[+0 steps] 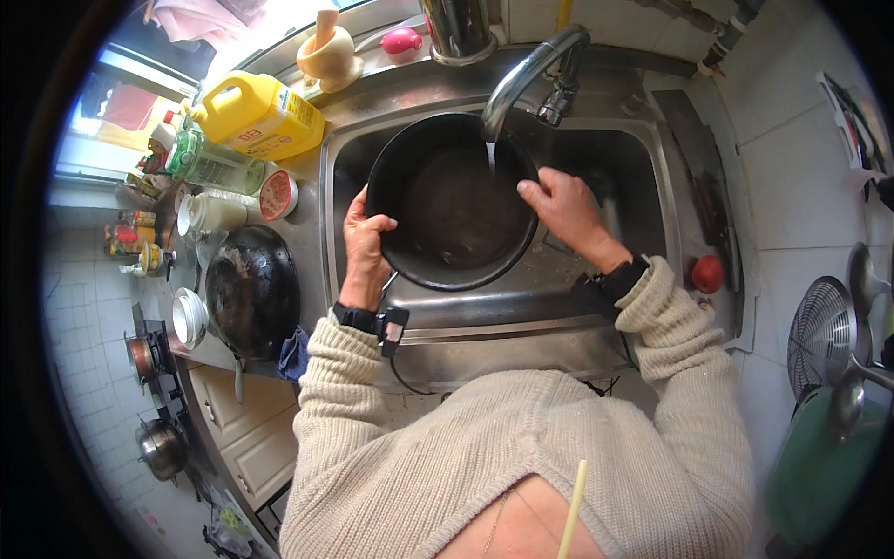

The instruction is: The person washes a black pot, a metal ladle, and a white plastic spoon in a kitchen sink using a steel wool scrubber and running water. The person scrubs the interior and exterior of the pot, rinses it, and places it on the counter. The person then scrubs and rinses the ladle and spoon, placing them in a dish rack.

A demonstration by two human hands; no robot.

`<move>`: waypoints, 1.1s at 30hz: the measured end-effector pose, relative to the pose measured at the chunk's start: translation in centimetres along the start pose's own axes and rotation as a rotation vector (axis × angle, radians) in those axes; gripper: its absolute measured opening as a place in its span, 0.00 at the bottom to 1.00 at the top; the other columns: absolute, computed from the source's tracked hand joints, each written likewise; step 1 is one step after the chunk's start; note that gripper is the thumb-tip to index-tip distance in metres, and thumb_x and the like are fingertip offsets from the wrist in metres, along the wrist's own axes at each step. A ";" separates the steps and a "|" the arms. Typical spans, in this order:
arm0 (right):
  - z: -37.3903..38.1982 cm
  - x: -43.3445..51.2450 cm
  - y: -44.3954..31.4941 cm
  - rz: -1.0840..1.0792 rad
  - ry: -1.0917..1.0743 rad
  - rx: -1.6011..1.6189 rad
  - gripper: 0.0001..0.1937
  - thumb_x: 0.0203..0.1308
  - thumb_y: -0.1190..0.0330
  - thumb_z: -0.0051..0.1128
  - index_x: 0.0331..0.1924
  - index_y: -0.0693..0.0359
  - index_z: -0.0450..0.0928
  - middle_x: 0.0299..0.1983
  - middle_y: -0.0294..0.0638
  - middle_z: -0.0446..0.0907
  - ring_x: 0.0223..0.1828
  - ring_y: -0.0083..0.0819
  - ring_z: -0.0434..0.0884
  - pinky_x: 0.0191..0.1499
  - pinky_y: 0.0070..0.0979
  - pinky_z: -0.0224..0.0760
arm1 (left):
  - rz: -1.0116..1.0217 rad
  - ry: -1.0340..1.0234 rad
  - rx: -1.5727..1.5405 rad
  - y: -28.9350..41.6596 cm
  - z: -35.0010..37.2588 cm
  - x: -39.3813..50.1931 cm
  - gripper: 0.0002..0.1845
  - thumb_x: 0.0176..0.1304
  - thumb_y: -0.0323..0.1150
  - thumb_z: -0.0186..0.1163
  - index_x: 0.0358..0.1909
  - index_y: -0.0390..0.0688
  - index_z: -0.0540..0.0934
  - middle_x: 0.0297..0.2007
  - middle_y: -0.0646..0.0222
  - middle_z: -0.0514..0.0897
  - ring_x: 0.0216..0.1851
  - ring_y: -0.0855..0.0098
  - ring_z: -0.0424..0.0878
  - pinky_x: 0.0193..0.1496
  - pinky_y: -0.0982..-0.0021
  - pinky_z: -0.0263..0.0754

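Observation:
A dark round pot (454,209) is held in the stainless steel sink (433,307), its open mouth facing up. Water runs into it from the chrome faucet (534,66) overhead. At the pot's left rim, my left hand (363,237) grips the wall, thumb on the inside and fingers outside. My right hand (569,209) holds the opposite rim with its thumb over the edge; the fingers behind the wall are partly hidden. Whether the pot's bottom rests on the sink floor cannot be seen.
Left of the sink stand a yellow detergent jug (255,115), a green-lidded clear bottle (216,164), a small red-and-white bowl (278,195) and an upturned blackened wok (253,293). A wooden mortar (328,59) is behind. To the right lies a red fruit (707,274).

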State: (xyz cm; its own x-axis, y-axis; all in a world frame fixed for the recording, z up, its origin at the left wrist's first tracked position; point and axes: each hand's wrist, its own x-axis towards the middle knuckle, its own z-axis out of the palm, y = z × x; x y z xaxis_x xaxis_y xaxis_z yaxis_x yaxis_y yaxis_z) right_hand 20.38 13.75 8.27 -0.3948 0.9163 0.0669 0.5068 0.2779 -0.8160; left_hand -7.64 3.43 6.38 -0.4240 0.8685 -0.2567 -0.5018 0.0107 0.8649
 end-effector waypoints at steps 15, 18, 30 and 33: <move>0.1 -2.4 4.7 0.123 -0.072 -0.139 0.19 0.65 0.58 0.55 0.27 0.67 0.70 0.20 0.51 0.73 0.23 0.42 0.77 0.28 0.35 0.67 | -0.010 0.119 0.098 -2.4 2.5 -2.0 0.37 0.36 0.10 0.46 0.55 0.35 0.77 0.52 0.64 0.82 0.51 0.70 0.80 0.56 0.74 0.74; 0.5 -3.2 7.6 0.410 -0.304 -0.025 0.16 0.68 0.58 0.53 0.35 0.67 0.74 0.23 0.45 0.77 0.25 0.35 0.80 0.32 0.30 0.74 | 0.258 -0.022 0.303 -2.9 4.5 -2.1 0.36 0.39 0.10 0.44 0.56 0.35 0.77 0.57 0.64 0.80 0.62 0.68 0.73 0.66 0.72 0.64; 9.6 -2.3 15.4 0.997 -0.321 0.964 0.10 0.69 0.61 0.50 0.49 0.55 0.74 0.39 0.36 0.80 0.41 0.32 0.82 0.42 0.31 0.78 | 1.059 -0.279 1.125 -4.9 8.4 -1.3 0.27 0.39 0.13 0.56 0.44 0.46 0.83 0.48 0.66 0.75 0.58 0.56 0.70 0.69 0.44 0.54; 10.9 -1.1 15.6 0.965 -0.317 0.987 0.10 0.69 0.62 0.47 0.47 0.54 0.75 0.38 0.36 0.80 0.39 0.29 0.80 0.44 0.30 0.75 | 1.082 -0.305 1.077 -4.8 8.4 -0.6 0.22 0.39 0.13 0.57 0.38 0.44 0.81 0.46 0.65 0.75 0.58 0.55 0.71 0.69 0.43 0.55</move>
State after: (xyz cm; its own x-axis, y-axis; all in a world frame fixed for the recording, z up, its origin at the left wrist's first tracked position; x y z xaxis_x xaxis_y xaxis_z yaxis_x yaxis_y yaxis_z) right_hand 20.35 13.97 -10.75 -0.4259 0.4883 -0.7617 -0.0113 -0.8447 -0.5351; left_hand 1.35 7.07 6.04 0.0176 0.7601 0.6496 0.7453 -0.4430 0.4983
